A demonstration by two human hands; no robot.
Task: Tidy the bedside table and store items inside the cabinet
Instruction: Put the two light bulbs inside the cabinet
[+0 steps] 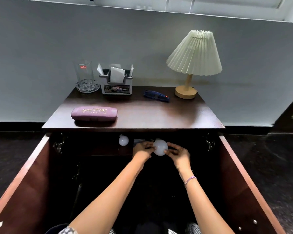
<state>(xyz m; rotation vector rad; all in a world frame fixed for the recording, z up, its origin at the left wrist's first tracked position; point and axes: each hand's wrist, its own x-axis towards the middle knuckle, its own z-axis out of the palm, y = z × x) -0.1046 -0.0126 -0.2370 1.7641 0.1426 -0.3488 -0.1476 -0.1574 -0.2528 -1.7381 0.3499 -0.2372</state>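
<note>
Bulb [160,147], white, round: lower centre of frame, inside the open cabinet [32,183] under the bedside table [142,114], held between left hand [141,150] and right hand [178,154], fingers of both curled, pinching its sides; second bulb [123,140] just left; purple case [94,113] and lamp [194,61] on top.
</note>
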